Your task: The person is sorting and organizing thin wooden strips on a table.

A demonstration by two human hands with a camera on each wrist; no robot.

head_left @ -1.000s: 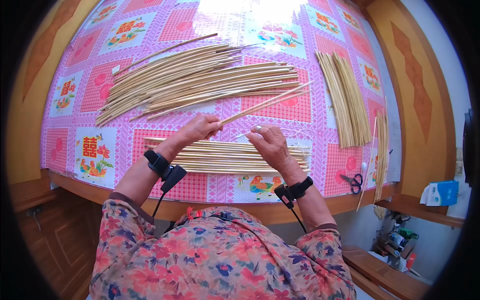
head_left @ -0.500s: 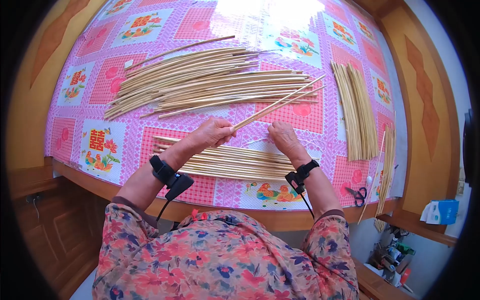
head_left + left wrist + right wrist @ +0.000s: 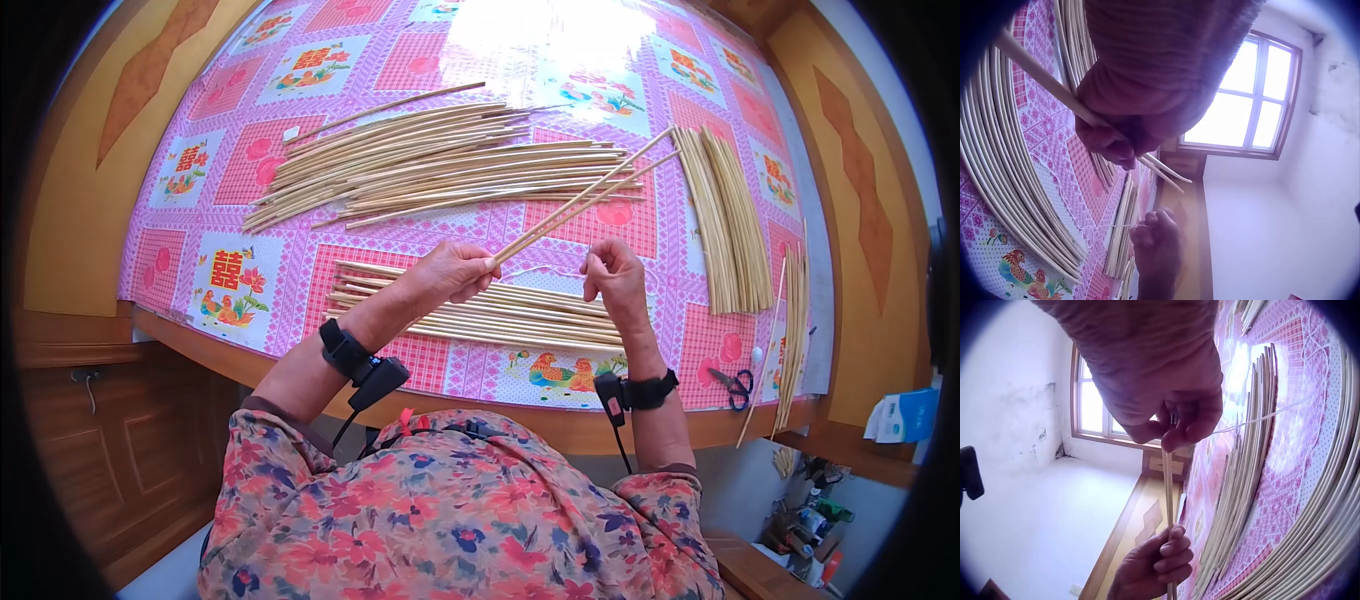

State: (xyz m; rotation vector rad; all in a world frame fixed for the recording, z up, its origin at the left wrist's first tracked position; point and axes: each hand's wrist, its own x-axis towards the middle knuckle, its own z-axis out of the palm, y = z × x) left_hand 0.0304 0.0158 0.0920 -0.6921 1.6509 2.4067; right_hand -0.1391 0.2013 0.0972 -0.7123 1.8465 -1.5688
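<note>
My left hand [image 3: 452, 272] grips a couple of long, thin, pale sticks [image 3: 585, 200] near one end. Their other ends spread slightly apart and point up to the right. Off to its right, my right hand [image 3: 615, 282] is raised with fingers curled, pinching a thin white string [image 3: 1260, 420]. In the left wrist view the string also runs sideways from that hand. Below both hands a row of similar sticks [image 3: 500, 312] lies side by side near the table's front edge, partly hidden by the left forearm. More of the string lies loose behind this row.
Two large heaps of sticks [image 3: 400, 150] lie farther back. On the right stand out a flat stack of sticks [image 3: 725, 225], a narrow bunch [image 3: 793, 320] and dark-handled scissors [image 3: 738, 388]. A patterned cloth [image 3: 235, 290] covers the table.
My right hand has moved away to the right from the left hand, pulling back with the string. The left hand keeps its grip on the sticks. The head view has shifted.
</note>
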